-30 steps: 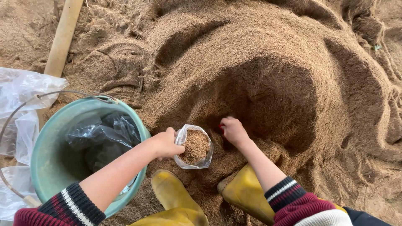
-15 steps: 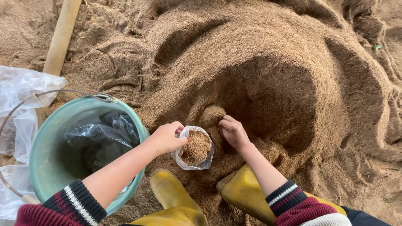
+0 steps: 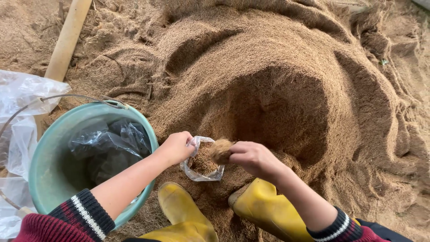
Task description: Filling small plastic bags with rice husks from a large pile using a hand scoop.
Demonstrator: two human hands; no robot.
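My left hand (image 3: 177, 147) pinches the rim of a small clear plastic bag (image 3: 201, 175) and holds its mouth open; the bag is partly filled with brown sawdust-like material. My right hand (image 3: 253, 157) is cupped around a handful of the same brown material (image 3: 221, 150), held right over the bag's mouth. A big heap of this material (image 3: 268, 80) rises in front of me, with a scooped hollow just beyond my hands. Both sleeves are dark red with striped cuffs.
A teal bucket (image 3: 49, 170) with a wire handle stands at my left, holding crumpled dark plastic bags (image 3: 107, 143). Clear plastic sheeting (image 3: 20, 107) lies at the far left. A pale wooden pole (image 3: 67, 38) leans at top left. My yellow rubber boots (image 3: 260, 206) stand below.
My right hand has come out of the hollow in the heap with a handful and lifted it back over the bag. The left hand has kept the bag open in place.
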